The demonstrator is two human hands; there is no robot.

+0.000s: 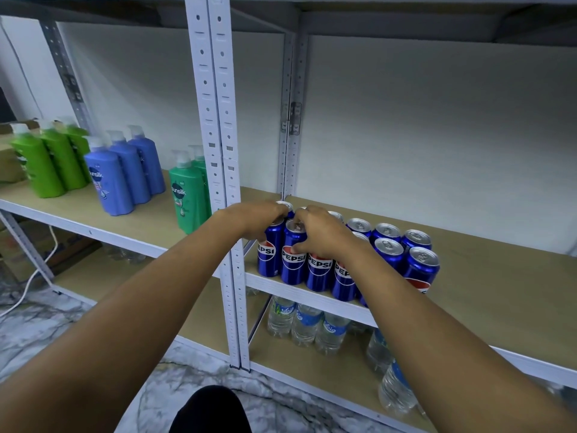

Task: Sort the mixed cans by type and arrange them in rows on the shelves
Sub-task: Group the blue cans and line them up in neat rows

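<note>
At the shelf's [468,264] left front corner, your left hand [256,218] and right hand [321,232] both grip upright Pepsi cans [293,254] in tight rows, so a nudge could topple neighbours off the edge.

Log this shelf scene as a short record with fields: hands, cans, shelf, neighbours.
left hand: left hand grips the tops of the leftmost Pepsi cans
right hand: right hand grips the second front can at its top
cans: all blue, upright, in rows at the shelf's left end
shelf: middle shelf, right part bare
neighbours: shampoo bottles on the left unit; water bottles on the shelf below
</note>
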